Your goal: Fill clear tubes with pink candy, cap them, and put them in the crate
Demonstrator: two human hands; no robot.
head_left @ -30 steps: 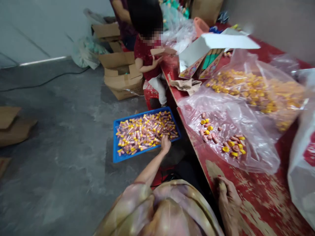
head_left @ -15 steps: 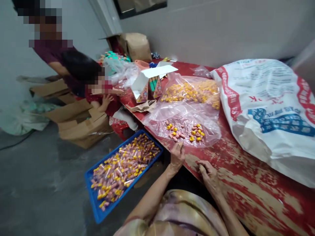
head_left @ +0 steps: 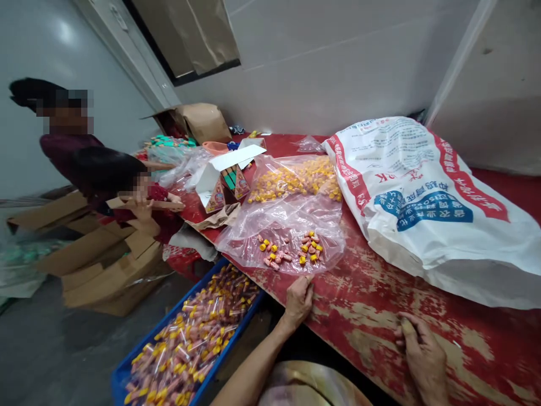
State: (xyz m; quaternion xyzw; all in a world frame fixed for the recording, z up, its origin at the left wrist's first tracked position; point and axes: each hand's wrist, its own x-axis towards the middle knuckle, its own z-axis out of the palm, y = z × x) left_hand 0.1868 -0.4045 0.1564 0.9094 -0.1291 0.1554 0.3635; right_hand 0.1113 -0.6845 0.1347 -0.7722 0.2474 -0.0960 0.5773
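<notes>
A blue crate [head_left: 127, 375] sits by the worn red table [head_left: 380, 304] and white printed sack [head_left: 422, 197].

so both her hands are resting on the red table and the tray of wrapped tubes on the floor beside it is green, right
Not quite: the tray is blue, not green, as the head view shows. The rest holds: the left hand and right hand both rest on the red table.
</notes>
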